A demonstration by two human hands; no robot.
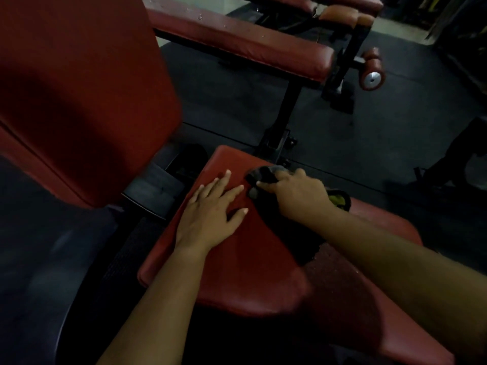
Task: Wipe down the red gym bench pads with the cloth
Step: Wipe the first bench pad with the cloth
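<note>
Backrest (79, 88) fills the left side, tilted up, deep red. Right beside it is the bench's seat pad (250, 272), spreading wide under both arms. Across the dark floor (369, 133), a second bench (237, 40) runs along the top. Both forearms reach in from the near edge. Left hand (210, 212) lies flat, palm down, towards the pad's far left corner, its fingers (234, 192) straight and spread, gripping nothing. Right hand (297, 196) sits just beside it at the far edge, knuckles up, fingers curled round the cloth (264, 174). It's a dark bunch pressed onto the pad, with more trailing back under the wrist.
</note>
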